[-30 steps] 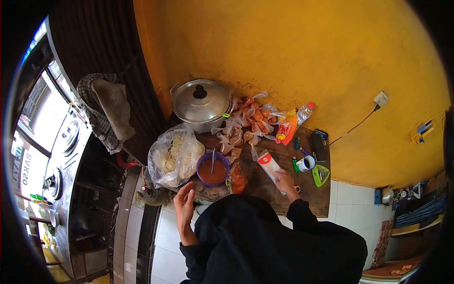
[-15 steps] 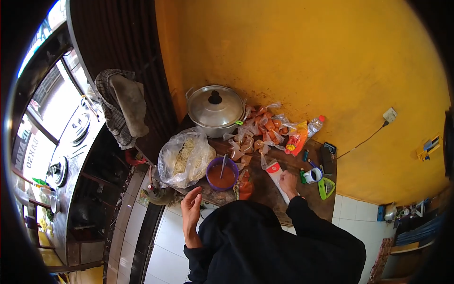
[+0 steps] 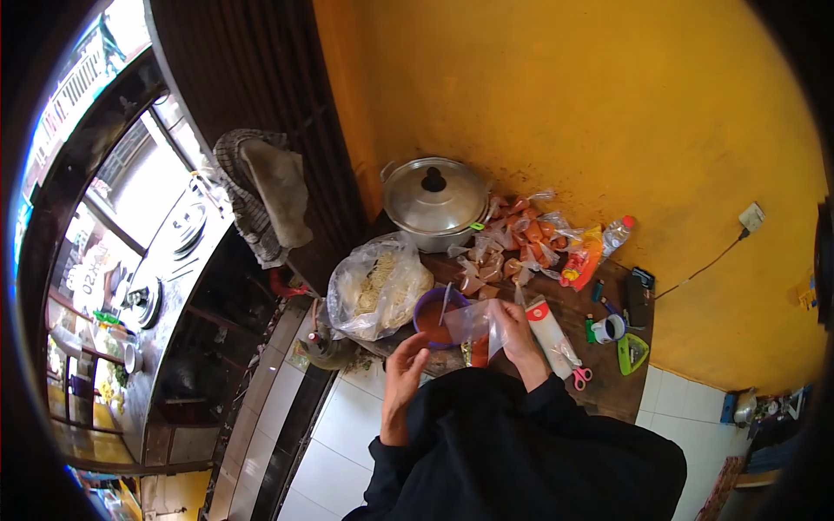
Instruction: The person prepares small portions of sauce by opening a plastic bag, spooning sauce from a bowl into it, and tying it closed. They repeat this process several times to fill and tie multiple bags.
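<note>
A small clear plastic bag (image 3: 472, 321) is pinched in my right hand (image 3: 521, 340) and stretches leftward across a purple bowl (image 3: 420, 306). Reddish-brown sauce (image 3: 432, 323) fills part of that bowl, and a spoon (image 3: 446, 300) stands in it, partly behind the plastic. My left hand (image 3: 404, 372) is raised at the bowl's near side, thumb and fingers apart, holding nothing I can see. Right of my right hand lies a white-and-red packet (image 3: 547, 334), with pink-handled scissors (image 3: 582, 376) at its lower end.
Behind the bowl are a big bag of noodles (image 3: 378, 286) and a lidded pot (image 3: 436, 195). Many tied sauce bags (image 3: 530, 239) lie at the back beside a bottle (image 3: 618, 233). A mug (image 3: 611, 327) and a green tape dispenser (image 3: 632, 354) sit on the right.
My right hand has left the packet and moved left, now with a clear bag in it. The scissors have come into sight. My view has shifted, moving the scene rightward.
</note>
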Motion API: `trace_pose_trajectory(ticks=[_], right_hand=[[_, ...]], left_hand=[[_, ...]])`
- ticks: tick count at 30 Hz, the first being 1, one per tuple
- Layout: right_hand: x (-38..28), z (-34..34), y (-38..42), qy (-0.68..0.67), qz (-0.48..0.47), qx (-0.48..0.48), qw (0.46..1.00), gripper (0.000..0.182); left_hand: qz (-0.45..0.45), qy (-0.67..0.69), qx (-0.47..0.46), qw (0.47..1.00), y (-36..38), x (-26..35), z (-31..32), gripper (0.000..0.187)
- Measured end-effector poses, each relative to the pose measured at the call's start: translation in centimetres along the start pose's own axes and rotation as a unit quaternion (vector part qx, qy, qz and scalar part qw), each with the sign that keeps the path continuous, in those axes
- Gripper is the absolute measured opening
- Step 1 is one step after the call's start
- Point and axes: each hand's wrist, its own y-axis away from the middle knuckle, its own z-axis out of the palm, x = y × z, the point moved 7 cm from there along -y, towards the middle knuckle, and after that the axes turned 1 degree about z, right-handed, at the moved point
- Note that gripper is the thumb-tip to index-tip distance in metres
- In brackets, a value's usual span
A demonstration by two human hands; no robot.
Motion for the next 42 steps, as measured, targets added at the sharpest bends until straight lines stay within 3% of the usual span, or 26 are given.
trace_pose_trajectory(ticks=[3, 5, 6, 7, 9, 11, 13, 15, 18, 21, 23, 26, 27, 30, 31, 33, 35, 37, 38, 40, 42], right_hand=[[1.1, 3.2, 1.0, 0.012, 0.038, -0.109, 0.993, 0.025], [1.2, 4.1, 1.3, 0.029, 0.046, -0.147, 0.988, 0.022], [1.4, 4.7, 1.6, 0.048, 0.054, -0.181, 0.981, 0.019], [1.9, 4.9, 1.7, 0.046, 0.053, -0.179, 0.981, 0.019], [0.4, 5.0, 1.8, 0.237, -0.147, -0.068, 0.958, 0.013], [-0.3, 4.9, 1.9, 0.212, -0.142, -0.045, 0.966, 0.012], [0.4, 6.7, 2.7, 0.217, -0.028, -0.168, 0.961, 0.009], [-1.0, 9.8, 4.5, 0.194, -0.050, -0.269, 0.942, 0.019], [0.3, 12.0, 5.6, 0.152, -0.055, -0.337, 0.928, 0.019], [0.8, 12.1, 5.3, 0.169, -0.073, -0.356, 0.916, 0.018], [1.4, 11.7, 5.2, 0.164, -0.051, -0.359, 0.917, 0.014], [2.5, 9.8, 3.8, 0.169, -0.024, -0.238, 0.956, 0.011], [3.0, 9.8, 4.0, 0.169, -0.022, -0.237, 0.956, 0.011], [5.9, 9.1, 4.1, -0.058, 0.096, -0.184, 0.977, 0.010], [6.1, 8.9, 4.0, -0.059, 0.096, -0.181, 0.977, 0.010], [6.6, 9.3, 4.4, -0.187, 0.205, -0.192, 0.941, 0.010], [6.2, 9.6, 4.4, -0.204, 0.211, -0.207, 0.933, 0.012], [5.9, 10.8, 4.7, -0.300, 0.229, -0.285, 0.881, 0.011], [5.8, 11.0, 4.7, -0.303, 0.228, -0.283, 0.881, 0.011], [5.6, 11.6, 4.8, -0.192, 0.209, -0.325, 0.902, 0.012], [5.0, 11.9, 5.0, -0.155, 0.192, -0.323, 0.914, 0.012]], left_hand=[[0.017, 0.007, 0.014, 1.000, 0.3, 0.6, 0.6, 0.026], [-0.034, 0.000, -0.037, 0.999, 0.2, -0.7, 0.8, 0.021], [-0.026, -0.002, -0.013, 1.000, 0.5, -0.1, 0.6, 0.020], [-0.026, -0.004, -0.014, 1.000, 0.9, 0.3, 0.4, 0.020], [-0.027, -0.020, 0.038, 0.999, 1.6, 1.0, -1.2, 0.016], [-0.024, -0.015, 0.118, 0.993, 2.5, 1.8, -3.1, 0.016], [0.003, -0.031, 0.145, 0.989, 3.0, 2.7, -4.0, 0.019], [0.000, -0.045, 0.134, 0.990, 2.9, 2.3, -3.7, 0.022], [-0.001, -0.038, 0.119, 0.992, 2.7, 2.0, -2.4, 0.034], [-0.025, 0.000, 0.121, 0.992, 2.8, 0.7, -2.1, 0.037], [0.047, 0.075, 0.143, 0.986, 2.7, 1.1, -2.0, 0.033], [0.037, 0.054, 0.129, 0.989, 2.6, 1.1, -1.7, 0.026], [0.031, 0.018, 0.138, 0.990, 2.7, 1.0, -1.7, 0.025], [0.052, -0.005, 0.170, 0.984, 2.1, -0.5, -2.3, 0.016], [0.073, -0.012, 0.192, 0.979, 2.1, -0.4, -2.4, 0.013], [0.106, 0.007, 0.207, 0.972, 1.7, 0.1, -2.1, 0.015], [0.140, 0.025, 0.221, 0.965, 1.7, 0.5, -1.9, 0.021], [0.063, 0.136, 0.224, 0.963, 1.5, -1.0, -1.8, 0.024], [0.062, 0.134, 0.222, 0.964, 1.7, -0.5, -1.7, 0.024], [-0.019, 0.300, 0.180, 0.936, 1.5, -0.3, -0.9, 0.016], [-0.020, 0.314, 0.138, 0.939, 1.3, -1.2, -1.7, 0.014]])
